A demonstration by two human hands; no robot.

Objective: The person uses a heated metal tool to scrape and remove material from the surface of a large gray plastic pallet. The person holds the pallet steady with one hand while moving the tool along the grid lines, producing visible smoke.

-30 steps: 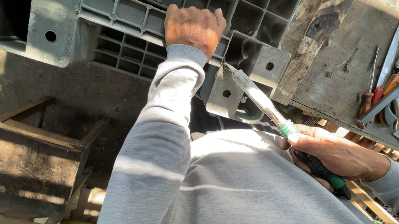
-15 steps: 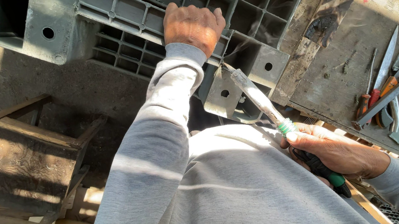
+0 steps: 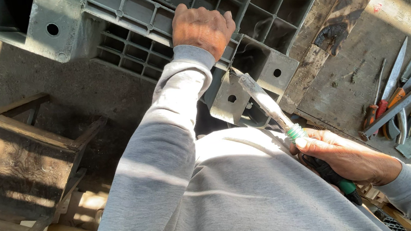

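Note:
My left hand (image 3: 202,27) grips the ribbed edge of a grey plastic pallet (image 3: 143,9) that stands tilted ahead of me. My right hand (image 3: 348,155) is closed on the green and black handle of a chisel (image 3: 268,105). Its flat metal blade points up and left, with the tip close to a grey pallet foot block (image 3: 238,93). Both arms are in grey sleeves, and my grey top fills the lower middle of the view.
A dark wooden stool (image 3: 12,159) stands at the left on the concrete ground. At the right, a board (image 3: 355,79) holds several hand tools: screwdrivers (image 3: 381,102), a blade and pliers with coloured handles. A rusty metal bar (image 3: 348,2) leans beside the pallet.
The chisel blade has shifted slightly up and left toward the pallet foot. My left hand keeps its grip on the pallet.

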